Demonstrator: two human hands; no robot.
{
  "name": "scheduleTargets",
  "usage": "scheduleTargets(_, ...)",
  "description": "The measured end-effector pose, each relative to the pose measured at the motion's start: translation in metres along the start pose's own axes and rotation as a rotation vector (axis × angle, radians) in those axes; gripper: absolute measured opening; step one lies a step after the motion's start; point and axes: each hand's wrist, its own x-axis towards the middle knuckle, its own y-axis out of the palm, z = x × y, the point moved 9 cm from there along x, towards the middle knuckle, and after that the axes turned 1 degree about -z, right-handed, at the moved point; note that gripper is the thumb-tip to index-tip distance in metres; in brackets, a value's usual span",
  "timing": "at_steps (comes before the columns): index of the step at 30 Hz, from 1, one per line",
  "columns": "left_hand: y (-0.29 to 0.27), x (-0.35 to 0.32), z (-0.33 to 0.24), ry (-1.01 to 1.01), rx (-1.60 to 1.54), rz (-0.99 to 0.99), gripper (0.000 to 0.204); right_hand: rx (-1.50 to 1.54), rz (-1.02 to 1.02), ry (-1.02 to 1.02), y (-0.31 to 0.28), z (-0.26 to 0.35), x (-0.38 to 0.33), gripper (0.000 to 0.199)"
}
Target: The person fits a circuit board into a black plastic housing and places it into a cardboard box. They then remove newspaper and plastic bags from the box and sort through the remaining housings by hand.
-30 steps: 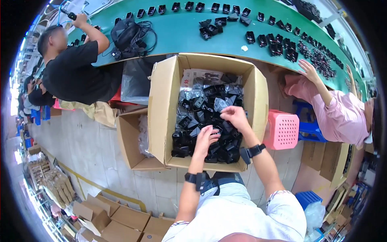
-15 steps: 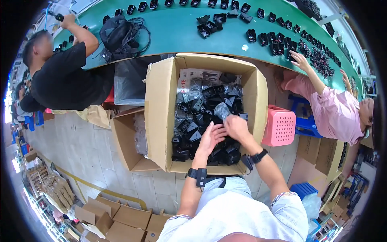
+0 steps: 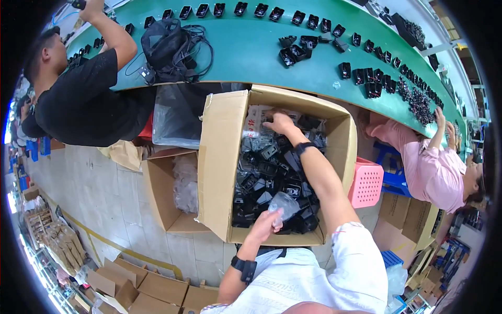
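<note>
A crumpled clear plastic bag [image 3: 287, 205] is held by the left hand [image 3: 264, 228] at the near side of a large cardboard box [image 3: 222, 167] — the grip is closed, with the bag pinched between thumb and fingers. The bag is raised over the heap of black plastic parts [image 3: 267, 168] by which the box is filled. The right hand [image 3: 282, 123] is stretched to the far side of the box, over a printed paper sheet [image 3: 252, 125], with its fingers bent; whether anything is gripped there cannot be told. To the left, a smaller box [image 3: 158, 193] is seen with clear wrapping [image 3: 185, 183] inside; to the right, a pink stool [image 3: 367, 183] is placed. Beyond, a green desk [image 3: 240, 57] is lined with black cases [image 3: 261, 9], and a black backpack [image 3: 166, 48] is set on its left part.
</note>
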Motion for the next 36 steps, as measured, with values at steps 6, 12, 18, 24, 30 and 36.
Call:
scheduleTargets(6, -0.032, -0.025, -0.059, 0.345, 0.167, -0.259, 0.026, 0.206, -0.108, 0.175, -0.016, 0.031, -0.012, 0.023)
scheduleTargets(12, -0.030, 0.044, -0.069, 0.265, -0.050, -0.153, 0.025, 0.491, -0.213, 0.020, -0.077, 0.098, -0.147, 0.015)
scheduleTargets(18, -0.013, 0.047, -0.066, 0.177, -0.479, -0.158, 0.039, 0.618, 0.156, -0.192, -0.055, 0.148, -0.195, 0.014)
scheduleTargets(24, -0.067, 0.033, -0.015, 0.167, -0.248, -0.202, 0.027, 0.217, -0.077, -0.065, -0.017, 0.092, -0.048, 0.032)
scheduleTargets(30, -0.062, 0.019, -0.012, 0.164, -0.265, -0.192, 0.026, 0.082, 0.225, 0.442, 0.086, 0.064, -0.007, 0.033)
scheduleTargets(36, -0.089, 0.014, -0.033, 0.240, -0.251, -0.261, 0.024, 0.279, -0.087, 0.081, 0.008, 0.088, -0.074, 0.016)
